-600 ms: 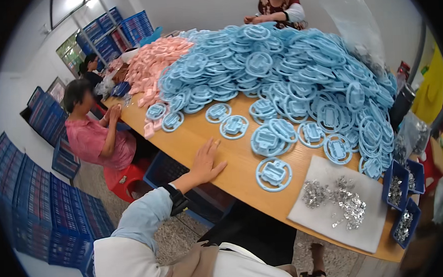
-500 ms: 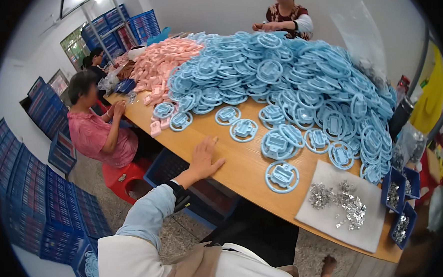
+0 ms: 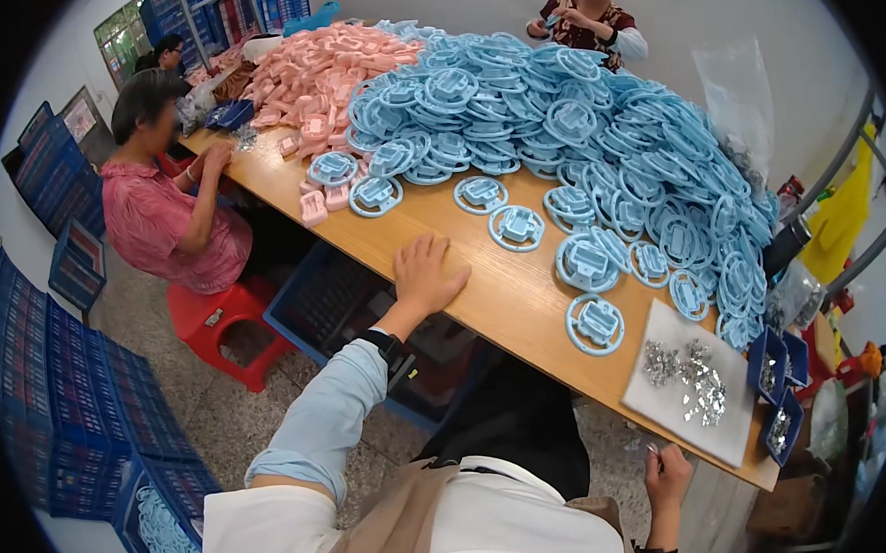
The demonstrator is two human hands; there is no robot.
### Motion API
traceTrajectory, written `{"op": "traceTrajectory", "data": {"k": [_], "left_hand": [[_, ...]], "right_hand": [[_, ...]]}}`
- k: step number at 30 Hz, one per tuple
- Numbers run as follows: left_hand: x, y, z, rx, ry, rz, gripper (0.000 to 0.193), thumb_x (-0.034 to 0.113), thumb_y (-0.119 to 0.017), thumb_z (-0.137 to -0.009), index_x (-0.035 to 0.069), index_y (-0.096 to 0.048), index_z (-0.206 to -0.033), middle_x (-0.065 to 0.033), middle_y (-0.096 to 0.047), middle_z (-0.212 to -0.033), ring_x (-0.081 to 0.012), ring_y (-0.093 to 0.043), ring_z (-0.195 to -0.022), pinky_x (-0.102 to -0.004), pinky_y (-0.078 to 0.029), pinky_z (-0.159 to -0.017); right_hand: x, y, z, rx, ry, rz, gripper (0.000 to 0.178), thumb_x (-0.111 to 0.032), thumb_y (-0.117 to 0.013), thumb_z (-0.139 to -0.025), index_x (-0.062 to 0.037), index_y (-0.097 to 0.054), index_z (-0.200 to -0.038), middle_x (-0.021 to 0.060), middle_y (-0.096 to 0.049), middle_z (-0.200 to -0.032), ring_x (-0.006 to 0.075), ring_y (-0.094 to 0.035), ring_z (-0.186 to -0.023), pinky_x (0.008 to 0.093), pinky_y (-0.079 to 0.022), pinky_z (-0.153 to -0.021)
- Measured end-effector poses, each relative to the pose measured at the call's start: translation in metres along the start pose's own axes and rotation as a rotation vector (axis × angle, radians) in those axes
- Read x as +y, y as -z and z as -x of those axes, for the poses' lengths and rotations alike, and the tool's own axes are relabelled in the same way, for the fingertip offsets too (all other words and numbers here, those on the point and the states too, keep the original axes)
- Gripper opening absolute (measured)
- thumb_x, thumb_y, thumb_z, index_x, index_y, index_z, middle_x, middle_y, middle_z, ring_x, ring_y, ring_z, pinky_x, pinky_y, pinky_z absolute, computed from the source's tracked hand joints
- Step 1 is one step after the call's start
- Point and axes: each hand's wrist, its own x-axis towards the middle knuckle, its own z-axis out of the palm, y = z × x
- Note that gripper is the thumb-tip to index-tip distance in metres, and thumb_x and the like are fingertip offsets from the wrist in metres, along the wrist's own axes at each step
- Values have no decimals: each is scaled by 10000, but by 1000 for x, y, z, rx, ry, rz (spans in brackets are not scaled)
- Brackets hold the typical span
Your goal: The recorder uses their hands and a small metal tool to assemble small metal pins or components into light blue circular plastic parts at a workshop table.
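Noticeably, in the head view, the right hand (image 3: pixel 668 473) has come up since the earlier frames and is now just below the table edge, near the white pad (image 3: pixel 660 395). Its fingers are curled in; whether they pinch something small, I cannot tell for certain. The left hand (image 3: pixel 428 274) still lies palm down, fingers loosely extended, holding nothing, near a light-blue plastic ring frame (image 3: pixel 516 229). The opposite co-worker's hands (image 3: pixel 572 19) are raised higher than before.

The wooden table (image 3: pixel 440 227) carries a heap of light-blue ring frames (image 3: pixel 565 120) beside a pile of pink plastic pieces (image 3: pixel 312 73). Blue crates (image 3: pixel 79 396) line the left side above a speckled floor (image 3: pixel 382 450).

Counted: three other people, one red stool (image 3: pixel 230 323), three small blue trays (image 3: pixel 781 427) and two neighbouring clusters of silvery metal bits (image 3: pixel 704 388) on the pad; the heaped frames are too many to count.
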Motion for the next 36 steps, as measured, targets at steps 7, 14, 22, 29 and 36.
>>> {"op": "traceTrajectory", "data": {"k": [7, 14, 22, 29, 36], "left_hand": [[-10, 2, -18, -36, -23, 298, 549, 424, -611, -742, 69, -529, -1152, -155, -533, -1147, -279, -478, -1099, -427, -337, -945], [-195, 3, -142, 537, 398, -144, 760, 414, -662, -706, 41, -362, -1296, -217, -454, -1204, -386, -407, -1127, -478, -338, -922], [-248, 5, -146, 213, 611, -61, 896, 592, -643, -644, 139, -314, -1344, -187, -437, -1238, -356, -357, -1191, -473, -279, -974], [-183, 12, -166, 332, 582, -155, 878, 571, -682, -616, 83, -385, -1282, -164, -365, -1301, -328, -269, -1246, -532, -238, -967], [-204, 4, -178, 260, 338, -189, 794, 488, -710, -628, 47, -420, -1222, -203, -418, -1251, -352, -362, -1190, -535, -250, -951]], "right_hand": [[-22, -16, -21, -71, 88, 0, 224, -27, -644, -703, -44, -448, -596, 112, -463, -582, 288, -457, -455, 354, -340, -417], [-24, -7, -20, -99, 50, 9, 206, -22, -634, -699, -60, -458, -599, 99, -464, -576, 271, -454, -446, 353, -332, -409], [-50, -20, -72, -184, 114, -38, 194, -38, -645, -681, -63, -469, -605, 85, -478, -581, 275, -471, -461, 363, -354, -419], [-63, -43, -128, -320, 282, -73, 269, -79, -703, -659, -74, -445, -583, 73, -489, -587, 264, -500, -442, 342, -387, -396], [-69, -60, -112, -329, 280, -108, 275, -99, -710, -665, -80, -451, -572, 64, -490, -582, 257, -494, -435, 340, -383, -392]]}}
